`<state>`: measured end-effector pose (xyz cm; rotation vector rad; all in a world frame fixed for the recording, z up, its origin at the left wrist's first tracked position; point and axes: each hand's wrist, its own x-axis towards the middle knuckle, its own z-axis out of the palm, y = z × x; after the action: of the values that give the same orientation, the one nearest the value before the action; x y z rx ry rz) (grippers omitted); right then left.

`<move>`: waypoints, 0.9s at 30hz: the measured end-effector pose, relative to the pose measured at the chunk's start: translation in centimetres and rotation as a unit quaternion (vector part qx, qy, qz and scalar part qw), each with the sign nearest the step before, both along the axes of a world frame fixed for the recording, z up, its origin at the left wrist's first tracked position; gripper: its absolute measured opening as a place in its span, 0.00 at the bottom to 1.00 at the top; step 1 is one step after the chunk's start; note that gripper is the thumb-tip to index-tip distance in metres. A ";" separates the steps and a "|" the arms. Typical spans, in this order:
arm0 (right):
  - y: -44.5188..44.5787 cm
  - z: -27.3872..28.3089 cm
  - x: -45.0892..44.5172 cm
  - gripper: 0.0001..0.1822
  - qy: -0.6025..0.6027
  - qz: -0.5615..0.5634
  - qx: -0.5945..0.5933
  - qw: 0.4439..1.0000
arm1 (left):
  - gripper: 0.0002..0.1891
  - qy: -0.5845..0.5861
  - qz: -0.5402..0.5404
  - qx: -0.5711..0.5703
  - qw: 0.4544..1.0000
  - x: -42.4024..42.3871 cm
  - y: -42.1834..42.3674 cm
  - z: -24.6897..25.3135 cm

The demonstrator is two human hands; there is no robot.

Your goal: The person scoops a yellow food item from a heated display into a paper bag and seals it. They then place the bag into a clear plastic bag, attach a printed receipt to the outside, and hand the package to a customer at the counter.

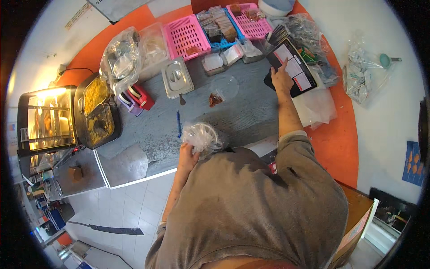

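Observation:
My left hand grips a bunched clear plastic bag at the near edge of the grey counter. A pale, round-rimmed thing shows through the plastic, but I cannot tell what it is. Over on the right, my right hand has its index finger stretched out onto the lit screen of a tablet, and nothing is held in it. A blue pen lies just beyond the bag. Farther back are a small packet of reddish-brown sauce and a clear round plastic lid.
Along the back stand pink baskets, a blue basket of packets and a lidded steel pan. Red and purple tape dispensers sit left, near a black food tray and a lit display warmer.

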<state>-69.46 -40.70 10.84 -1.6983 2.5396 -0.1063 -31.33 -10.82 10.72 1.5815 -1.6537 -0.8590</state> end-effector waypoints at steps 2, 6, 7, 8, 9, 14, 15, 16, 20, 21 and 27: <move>0.2 -0.9 -0.1 0.47 0.003 0.021 -0.005 1.000 | 0.11 0.009 0.010 0.012 1.000 -0.1 -0.2 0.1; 1.0 -3.4 -0.6 0.47 0.010 0.039 0.017 0.999 | 0.08 0.005 0.018 0.021 1.000 -0.7 -0.9 1.1; 1.1 -3.6 -0.3 0.48 0.007 0.038 0.032 0.999 | 0.07 0.000 0.023 0.013 1.000 -0.8 -0.9 1.2; 1.1 -3.7 -0.2 0.48 0.009 0.038 0.032 0.999 | 0.06 0.002 0.022 0.021 1.000 -0.6 -0.8 0.9; 1.2 -3.7 0.0 0.48 0.012 0.038 0.033 0.999 | 0.06 0.004 0.022 0.030 0.999 -0.5 -0.8 0.7; 1.3 -3.5 0.4 0.48 0.018 0.033 0.041 0.998 | 0.04 0.035 0.017 0.031 0.999 -0.5 -1.0 0.8; 1.4 -3.6 0.3 0.48 0.020 0.038 0.030 0.999 | 0.04 0.026 0.014 0.025 0.999 -0.4 -1.0 0.8; 1.5 -3.7 0.2 0.48 0.023 0.043 0.019 0.999 | 0.04 0.018 0.010 0.019 1.000 -0.4 -1.0 0.8; 1.5 -2.9 0.2 0.47 0.010 0.032 0.046 0.998 | 0.04 0.016 0.023 0.030 0.999 -0.7 -1.0 1.4; 1.6 -2.9 0.2 0.47 0.008 0.032 0.038 0.999 | 0.05 0.019 0.027 0.035 0.999 -0.8 -1.1 1.6; 1.7 -1.9 0.2 0.47 0.004 0.026 0.027 0.999 | 0.05 0.007 0.028 0.048 0.998 -0.7 -1.2 2.0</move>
<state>-69.24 -39.02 8.99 -1.7467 2.4774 -0.0262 -31.99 -12.01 12.68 1.6740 -1.5716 -0.9309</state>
